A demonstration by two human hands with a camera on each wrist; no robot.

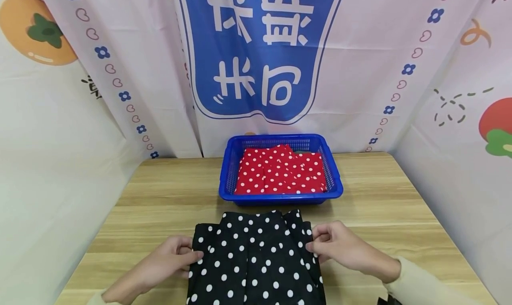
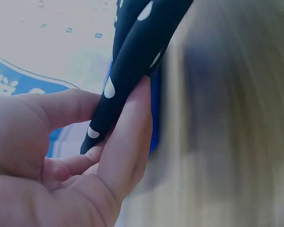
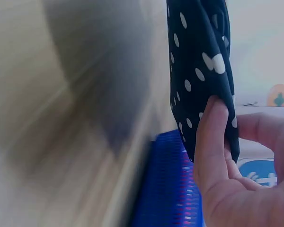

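Observation:
A black cloth garment with white polka dots point(image 1: 256, 260), folded in layers, is held between both hands at the front of the table; its lower part runs out of the head view. My left hand point(image 1: 170, 258) pinches its left edge, thumb on the near face and fingers behind, as the left wrist view shows on the dark cloth point(image 2: 128, 71). On the opposite edge, my right hand point(image 1: 340, 247) pinches the fabric point(image 3: 199, 80) between thumb and fingers. Which kind of garment it is I cannot tell.
Behind the garment stands a blue plastic basket point(image 1: 280, 198) holding folded red polka-dot cloth point(image 1: 280, 171). Beneath lies a wood-grain table point(image 1: 168, 194). Printed white curtains point(image 1: 360, 74) hang around its back and sides. A small black object point(image 1: 388, 301) shows at the bottom right.

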